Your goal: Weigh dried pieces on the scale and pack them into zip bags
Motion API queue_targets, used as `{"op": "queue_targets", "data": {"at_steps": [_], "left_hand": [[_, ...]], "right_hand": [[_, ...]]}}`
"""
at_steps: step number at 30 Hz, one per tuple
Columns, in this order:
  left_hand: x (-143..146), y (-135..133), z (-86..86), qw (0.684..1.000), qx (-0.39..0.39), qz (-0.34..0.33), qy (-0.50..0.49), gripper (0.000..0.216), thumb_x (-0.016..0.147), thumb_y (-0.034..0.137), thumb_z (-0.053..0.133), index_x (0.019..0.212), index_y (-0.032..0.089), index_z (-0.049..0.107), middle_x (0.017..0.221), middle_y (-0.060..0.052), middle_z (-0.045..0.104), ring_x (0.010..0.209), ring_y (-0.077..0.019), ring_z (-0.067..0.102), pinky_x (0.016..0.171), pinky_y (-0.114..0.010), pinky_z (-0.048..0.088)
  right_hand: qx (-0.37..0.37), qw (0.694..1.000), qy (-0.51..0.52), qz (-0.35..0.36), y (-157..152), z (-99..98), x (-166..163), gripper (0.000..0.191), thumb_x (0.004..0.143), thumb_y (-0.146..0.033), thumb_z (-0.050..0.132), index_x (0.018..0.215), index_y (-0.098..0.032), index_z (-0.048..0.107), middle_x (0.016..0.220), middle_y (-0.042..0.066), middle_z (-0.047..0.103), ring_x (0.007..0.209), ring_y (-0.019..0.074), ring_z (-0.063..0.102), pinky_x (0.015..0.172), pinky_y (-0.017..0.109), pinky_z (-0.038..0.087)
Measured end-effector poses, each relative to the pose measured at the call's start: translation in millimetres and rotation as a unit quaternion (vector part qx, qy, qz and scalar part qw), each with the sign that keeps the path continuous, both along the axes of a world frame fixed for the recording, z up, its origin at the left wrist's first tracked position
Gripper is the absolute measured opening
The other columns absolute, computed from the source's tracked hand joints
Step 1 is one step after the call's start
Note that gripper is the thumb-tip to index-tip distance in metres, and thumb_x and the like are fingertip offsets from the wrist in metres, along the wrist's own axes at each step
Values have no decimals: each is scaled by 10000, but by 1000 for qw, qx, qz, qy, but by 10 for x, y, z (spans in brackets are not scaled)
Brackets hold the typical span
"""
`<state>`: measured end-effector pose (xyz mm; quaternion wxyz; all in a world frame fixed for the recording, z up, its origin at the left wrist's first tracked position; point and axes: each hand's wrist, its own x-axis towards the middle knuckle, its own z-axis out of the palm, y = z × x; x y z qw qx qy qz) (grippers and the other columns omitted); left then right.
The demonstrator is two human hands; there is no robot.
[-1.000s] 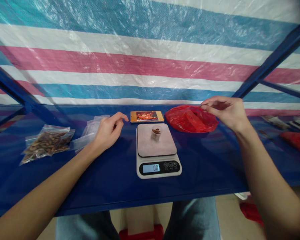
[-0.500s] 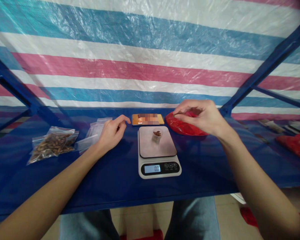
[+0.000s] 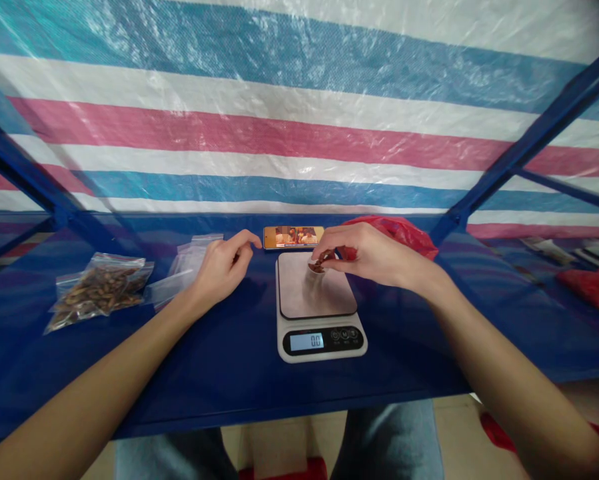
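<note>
My right hand is at the rim of a small clear cup, its fingertips pinched on several small brown dried pieces. More such pieces lie inside the cup, partly hidden by the fingers. The cup stands on the metal plate of a white kitchen scale, whose display reads 0.0. Resting on the blue table, my left hand holds nothing; its index finger is stretched forward and the others are loosely curled. Beneath and beside that wrist are flat clear zip bags.
Farther left, zip bags filled with brown pieces lie on the table. A phone showing a video sits behind the scale. Behind my right hand is a red plastic bag. Blue frame bars rise at both sides before a striped sheet.
My right hand has moved left from the red bag to the cup, bringing brown pieces with it. The red bag's edge has shifted and risen. My left hand stays put.
</note>
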<state>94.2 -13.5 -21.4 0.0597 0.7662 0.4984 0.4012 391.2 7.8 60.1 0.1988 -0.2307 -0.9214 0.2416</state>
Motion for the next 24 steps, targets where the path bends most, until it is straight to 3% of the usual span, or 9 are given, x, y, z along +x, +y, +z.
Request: {"op": "queue_targets", "data": {"at_steps": [11, 17, 20, 24], "left_hand": [[35, -65, 6, 1000, 4, -10, 10, 248, 978, 200, 471, 973, 217, 718, 529, 70, 462, 429, -107, 423, 488, -241, 316], [193, -185, 96, 999, 30, -37, 24, 225, 996, 183, 472, 984, 209, 696, 540, 81, 498, 407, -87, 413, 477, -238, 326], [323, -252, 161, 996, 61, -54, 34, 188, 999, 177, 497, 981, 206, 682, 718, 35, 649, 553, -102, 547, 560, -239, 409], [458, -299, 221, 991, 96, -89, 31, 150, 1009, 167, 517, 998, 197, 664, 850, -6, 660, 777, -145, 636, 701, -266, 482]], "right_hand": [[28, 999, 20, -11, 6, -39, 15, 105, 962, -149, 681, 953, -216, 761, 996, 43, 750, 866, 175, 718, 783, 292, 540], [40, 998, 45, -21, -21, -68, 41, 121, 948, -130, 690, 969, -212, 776, 1017, 54, 752, 862, 184, 719, 782, 302, 546], [42, 997, 53, -21, -39, -93, 33, 101, 949, -143, 694, 969, -205, 772, 1006, 60, 751, 855, 189, 714, 778, 313, 550], [50, 997, 62, -19, -44, -128, 22, 88, 943, -137, 708, 990, -183, 767, 1028, 74, 738, 873, 192, 709, 794, 314, 551]]}}
